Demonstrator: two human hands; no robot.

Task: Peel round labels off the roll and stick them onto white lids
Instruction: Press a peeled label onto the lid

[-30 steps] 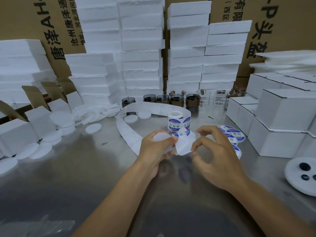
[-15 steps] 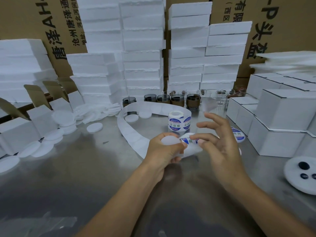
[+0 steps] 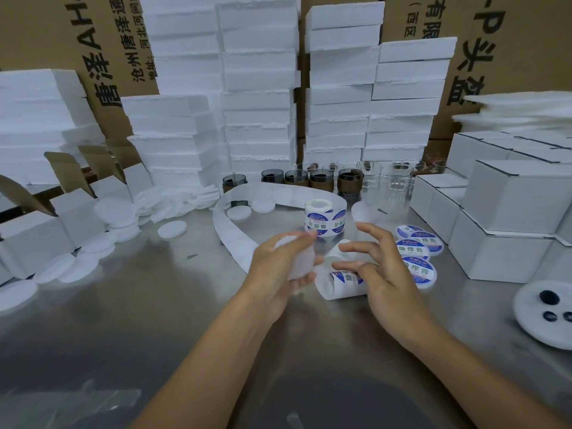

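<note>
My left hand [image 3: 275,267] grips a blank white lid [image 3: 297,261] above the steel table. Just to its right, my right hand [image 3: 383,274] has its fingers spread, and the thumb lies against the curled end of the backing strip [image 3: 337,287], where a blue-and-white round label [image 3: 346,277] shows partly. Whether the label is off the strip cannot be told. The label roll [image 3: 325,218] stands upright behind the hands. Several labelled lids [image 3: 416,252] lie overlapping to the right of my right hand.
Empty backing strip [image 3: 229,226] loops left of the roll. Blank lids [image 3: 171,229] lie scattered at the left. White boxes [image 3: 501,212] stack at the right, beside a white plate [image 3: 532,323] with dark pieces. Glass jars [image 3: 322,178] and foam stacks [image 3: 257,88] line the back.
The right hand let go of the strip and spread its fingers, then moved down to the strip's curled end. The left hand turned the lid and drew it slightly left.
</note>
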